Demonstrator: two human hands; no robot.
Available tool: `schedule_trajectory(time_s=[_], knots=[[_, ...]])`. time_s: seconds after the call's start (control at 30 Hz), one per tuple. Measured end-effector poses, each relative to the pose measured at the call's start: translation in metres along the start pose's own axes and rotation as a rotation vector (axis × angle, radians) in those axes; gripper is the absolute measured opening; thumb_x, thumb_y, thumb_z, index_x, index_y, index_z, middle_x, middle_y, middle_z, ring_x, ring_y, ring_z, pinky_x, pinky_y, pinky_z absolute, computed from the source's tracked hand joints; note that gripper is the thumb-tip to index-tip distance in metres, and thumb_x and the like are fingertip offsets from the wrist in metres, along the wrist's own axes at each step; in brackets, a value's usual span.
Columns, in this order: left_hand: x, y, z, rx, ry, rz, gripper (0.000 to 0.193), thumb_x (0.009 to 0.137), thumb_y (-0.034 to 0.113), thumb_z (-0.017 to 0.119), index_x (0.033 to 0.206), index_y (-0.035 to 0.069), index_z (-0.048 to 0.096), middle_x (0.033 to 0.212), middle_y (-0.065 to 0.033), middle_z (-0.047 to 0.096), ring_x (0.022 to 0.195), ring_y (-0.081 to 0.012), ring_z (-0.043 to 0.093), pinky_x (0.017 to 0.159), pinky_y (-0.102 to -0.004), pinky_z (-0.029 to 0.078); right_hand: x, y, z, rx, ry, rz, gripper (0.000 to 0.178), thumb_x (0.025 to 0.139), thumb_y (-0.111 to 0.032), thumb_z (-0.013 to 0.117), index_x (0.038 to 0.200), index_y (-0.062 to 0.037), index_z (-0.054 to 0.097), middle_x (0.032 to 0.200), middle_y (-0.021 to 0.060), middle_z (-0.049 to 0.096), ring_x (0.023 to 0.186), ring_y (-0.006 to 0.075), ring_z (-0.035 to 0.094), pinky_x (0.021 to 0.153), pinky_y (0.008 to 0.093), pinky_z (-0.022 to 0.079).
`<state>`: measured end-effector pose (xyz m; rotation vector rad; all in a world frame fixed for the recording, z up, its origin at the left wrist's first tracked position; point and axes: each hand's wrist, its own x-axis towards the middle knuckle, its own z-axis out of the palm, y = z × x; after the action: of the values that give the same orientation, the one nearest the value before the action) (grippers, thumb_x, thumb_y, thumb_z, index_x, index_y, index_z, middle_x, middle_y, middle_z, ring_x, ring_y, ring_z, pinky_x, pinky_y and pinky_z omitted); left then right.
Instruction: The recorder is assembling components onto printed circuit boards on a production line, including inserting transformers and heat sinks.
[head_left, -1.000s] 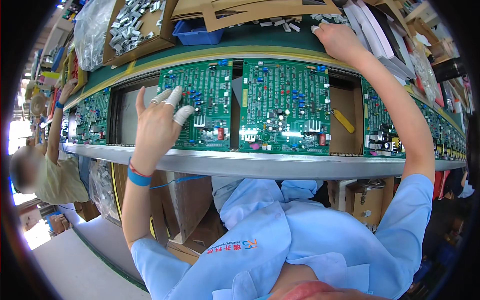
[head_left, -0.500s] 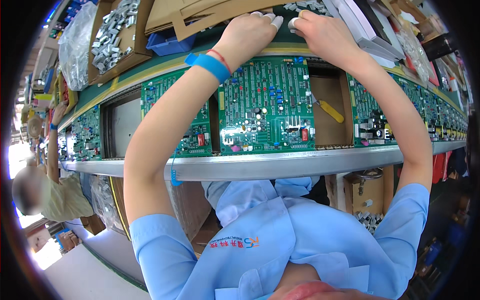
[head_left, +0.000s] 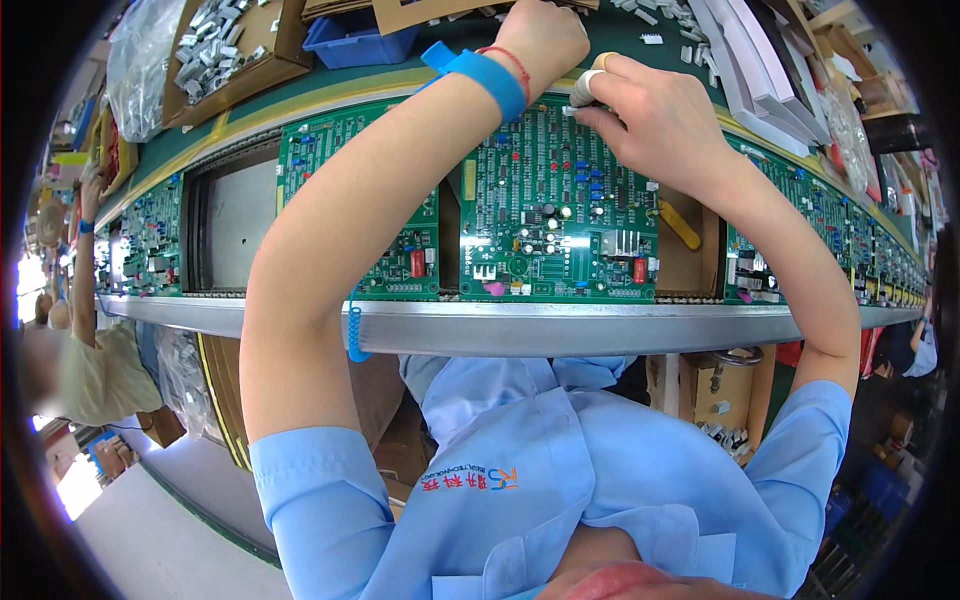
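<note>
My right hand (head_left: pixel 655 115), with pale finger covers, pinches a small white connector (head_left: pixel 570 111) between thumb and fingertip. It hovers over the far edge of the middle green circuit board (head_left: pixel 545 220). My left hand (head_left: pixel 545 42) is curled closed just beyond that edge, its fingertips turned away, so what it holds is hidden. A blue wrist strap (head_left: pixel 490 85) and a red cord circle my left wrist. Under my left forearm lies another circuit board (head_left: pixel 325 150), partly covered.
Loose white connectors (head_left: pixel 692 50) lie on the green bench behind my hands. A cardboard box of metallic parts (head_left: pixel 215 60) and a blue bin (head_left: pixel 360 42) stand at the back left. A yellow-handled tool (head_left: pixel 680 225) rests right of the middle board. A metal rail (head_left: pixel 560 328) runs in front.
My right hand has come back from the bench toward the middle board with the small white connector. My left hand has moved right and its fingers have turned out of sight. The boards have shifted slightly in view.
</note>
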<state>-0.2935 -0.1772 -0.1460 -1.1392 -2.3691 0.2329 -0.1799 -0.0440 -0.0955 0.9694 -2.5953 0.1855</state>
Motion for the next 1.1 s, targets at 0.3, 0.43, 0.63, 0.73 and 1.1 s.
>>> schedule_trajectory(time_s=[0.3, 0.43, 0.63, 0.73, 1.1], knots=[[-0.014, -0.016, -0.024, -0.057, -0.082, 0.103, 0.019, 0.083, 0.020, 0.056, 0.080, 0.007, 0.070, 0.085, -0.0105, 0.065, 0.079, -0.0233, 0.065, 0.064, -0.0353, 0.053, 0.019, -0.002, 0.029, -0.103, 0.125, -0.093, 0.009, 0.080, -0.016, 0.065, 0.077, -0.0089, 0.061, 0.074, 0.0051, 0.058, 0.063, 0.0228, 0.064, 0.052, 0.0340, 0.050], [-0.036, -0.028, -0.028, -0.001, 0.038, 0.076, 0.020, 0.083, 0.021, 0.057, 0.085, 0.004, 0.067, 0.083, -0.0120, 0.065, 0.073, -0.0243, 0.067, 0.060, -0.0344, 0.053, 0.025, -0.012, 0.031, -0.109, 0.114, -0.115, 0.010, 0.080, -0.016, 0.064, 0.075, -0.0082, 0.062, 0.072, 0.0056, 0.060, 0.064, 0.0231, 0.065, 0.053, 0.0343, 0.051], [-0.048, -0.039, -0.039, -0.065, -0.124, 0.031, 0.019, 0.086, 0.020, 0.057, 0.090, 0.003, 0.065, 0.082, -0.0114, 0.067, 0.074, -0.0253, 0.068, 0.062, -0.0353, 0.055, 0.028, -0.006, 0.043, -0.077, -0.014, -0.016, 0.011, 0.081, -0.019, 0.065, 0.079, -0.0086, 0.065, 0.078, 0.0057, 0.065, 0.068, 0.0245, 0.066, 0.058, 0.0366, 0.053], [-0.048, -0.042, -0.048, -0.106, -0.126, 0.119, 0.020, 0.085, 0.020, 0.058, 0.092, 0.003, 0.065, 0.086, -0.0111, 0.067, 0.078, -0.0250, 0.068, 0.065, -0.0349, 0.055, 0.027, -0.007, 0.043, -0.061, -0.020, -0.010, 0.011, 0.082, -0.019, 0.065, 0.080, -0.0089, 0.066, 0.078, 0.0058, 0.065, 0.068, 0.0252, 0.066, 0.059, 0.0367, 0.053], [-0.048, -0.044, -0.054, -0.108, -0.105, 0.058, 0.015, 0.083, 0.017, 0.060, 0.087, 0.003, 0.063, 0.087, -0.0137, 0.064, 0.078, -0.0273, 0.066, 0.065, -0.0370, 0.054, 0.026, -0.010, 0.042, -0.110, -0.025, -0.050, 0.013, 0.082, -0.018, 0.064, 0.077, -0.0074, 0.066, 0.078, 0.0079, 0.065, 0.068, 0.0259, 0.067, 0.059, 0.0375, 0.053]])
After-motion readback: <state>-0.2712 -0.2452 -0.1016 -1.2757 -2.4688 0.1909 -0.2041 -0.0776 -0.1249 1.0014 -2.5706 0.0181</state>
